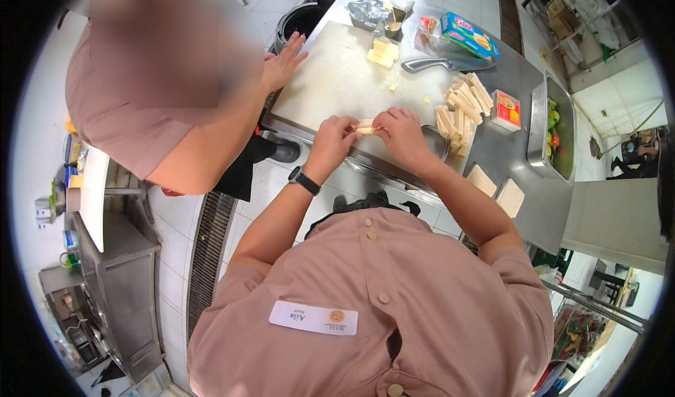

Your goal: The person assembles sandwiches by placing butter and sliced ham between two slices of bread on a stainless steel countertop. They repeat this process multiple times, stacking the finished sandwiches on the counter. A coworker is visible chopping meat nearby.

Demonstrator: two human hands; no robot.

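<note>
Over the near edge of a white cutting board [327,70], my left hand [335,141] and my right hand [401,136] pinch the two ends of a pale wrapper roll [365,127] between their fingertips. Just right of my right hand, a pile of rolled wrappers [464,107] lies on the board, beside a metal dish [435,141] partly hidden by my wrist. Cheese sticks [383,53] are stacked at the board's far side, with small crumbs nearer me. A kitchen knife [448,64] rests behind the rolls.
A co-worker's hand [285,62] is at the board's left edge. Beyond the board are a foil-covered tin [377,17] and a blue Eden cheese box [469,34]. To the right stand a small red-and-white box [506,110], square wrapper stacks [510,197] and a steel pan [538,128] of peppers.
</note>
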